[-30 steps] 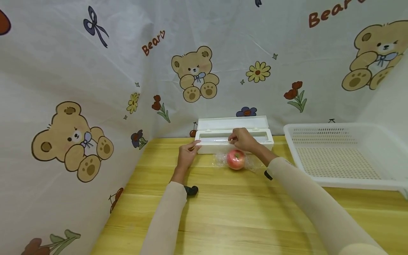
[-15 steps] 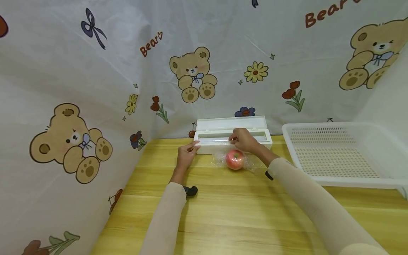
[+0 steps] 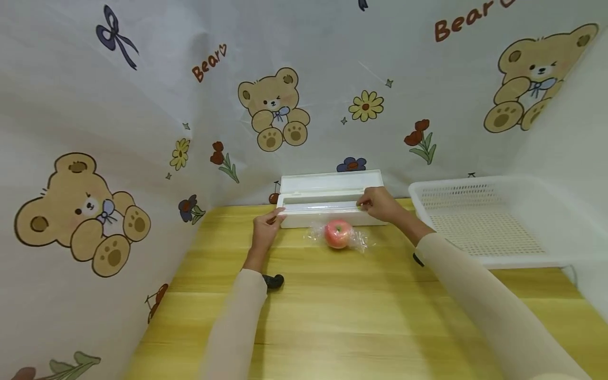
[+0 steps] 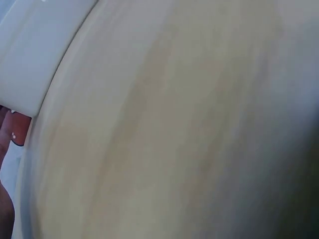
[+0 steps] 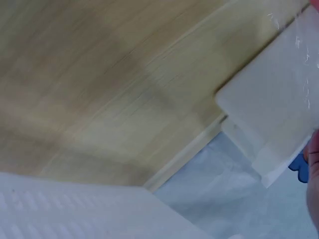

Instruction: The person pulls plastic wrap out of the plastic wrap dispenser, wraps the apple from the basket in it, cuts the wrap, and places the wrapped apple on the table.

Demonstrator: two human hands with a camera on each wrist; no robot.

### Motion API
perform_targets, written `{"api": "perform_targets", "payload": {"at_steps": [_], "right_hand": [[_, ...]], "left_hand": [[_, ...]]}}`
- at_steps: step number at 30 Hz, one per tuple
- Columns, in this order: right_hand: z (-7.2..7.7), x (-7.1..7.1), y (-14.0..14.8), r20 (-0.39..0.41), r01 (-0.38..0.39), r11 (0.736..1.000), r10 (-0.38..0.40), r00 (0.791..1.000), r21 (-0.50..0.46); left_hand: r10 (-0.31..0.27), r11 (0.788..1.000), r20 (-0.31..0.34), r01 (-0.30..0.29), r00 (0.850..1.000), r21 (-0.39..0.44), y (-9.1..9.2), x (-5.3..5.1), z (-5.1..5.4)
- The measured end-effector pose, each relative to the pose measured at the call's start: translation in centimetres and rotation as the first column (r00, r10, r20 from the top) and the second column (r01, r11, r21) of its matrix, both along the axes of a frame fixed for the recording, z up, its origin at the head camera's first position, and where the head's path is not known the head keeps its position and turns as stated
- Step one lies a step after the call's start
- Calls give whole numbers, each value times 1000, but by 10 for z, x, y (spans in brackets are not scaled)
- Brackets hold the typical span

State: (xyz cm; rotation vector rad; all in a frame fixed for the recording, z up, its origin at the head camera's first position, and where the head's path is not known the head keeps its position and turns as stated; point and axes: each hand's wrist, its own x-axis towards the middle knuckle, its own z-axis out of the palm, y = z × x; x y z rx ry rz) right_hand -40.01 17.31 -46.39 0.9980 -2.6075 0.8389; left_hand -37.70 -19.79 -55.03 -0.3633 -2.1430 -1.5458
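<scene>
A long white cling film dispenser (image 3: 332,219) stands at the back of the table, its lid (image 3: 332,182) raised and a film roll (image 3: 323,206) inside. My left hand (image 3: 264,229) holds the dispenser's left end; in the left wrist view only part of that hand (image 4: 6,209) shows. Near the right end, my right hand (image 3: 381,205) pinches the slide cutter on the front edge, mostly hidden by the fingers. A red apple (image 3: 338,234) lies in front of the dispenser, in clear film (image 3: 357,240) that spreads to both sides.
A white perforated basket (image 3: 480,221) stands to the right of the dispenser. Behind is a bear-printed cloth (image 3: 323,142), which also rises on the left. The wooden table (image 3: 332,316) extends toward me.
My right hand has slid right along the dispenser's front edge, from about its middle to near its right end. My left hand has stayed at the left end. The head view has shifted slightly.
</scene>
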Motion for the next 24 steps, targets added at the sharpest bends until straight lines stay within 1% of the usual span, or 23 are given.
{"api": "perform_targets", "payload": {"at_steps": [2, 4, 6, 8, 10, 12, 14, 18, 20, 24], "right_hand": [[3, -2, 0, -7, -33, 999, 33, 999, 5], [5, -4, 1, -16, -45, 999, 45, 999, 20], [5, -2, 3, -8, -18, 999, 19, 1000, 28], [3, 1, 7, 11, 2, 999, -2, 1000, 39], [1, 3, 9, 22, 10, 999, -11, 1000, 47], [0, 4, 11, 19, 3, 999, -4, 1000, 47], [1, 5, 12, 11, 3, 999, -4, 1000, 44], [4, 6, 14, 7, 3, 999, -3, 1000, 47], [5, 6, 17, 12, -2, 998, 2, 1000, 61], [7, 6, 29, -3, 29, 994, -29, 1000, 105]], "left_hand": [[24, 1000, -23, -24, 999, -3, -9, -1, 3], [20, 1000, -25, -21, 999, -17, -12, -3, 5], [-2, 1000, -3, 1, 1000, -25, -11, -4, 4], [-17, 1000, 26, 18, 1000, -19, -8, -1, 2], [-16, 1000, 37, 16, 999, -10, -5, 2, 1], [-17, 1000, 32, 17, 999, 8, -3, 5, 0], [-22, 999, 13, 22, 1000, 23, -2, 7, 0], [-24, 999, -18, 25, 1000, 35, -2, 7, 0], [-24, 999, -13, 24, 1000, 28, -4, 6, 1], [-10, 1000, 9, 10, 1000, 1, -7, 3, 3]]}}
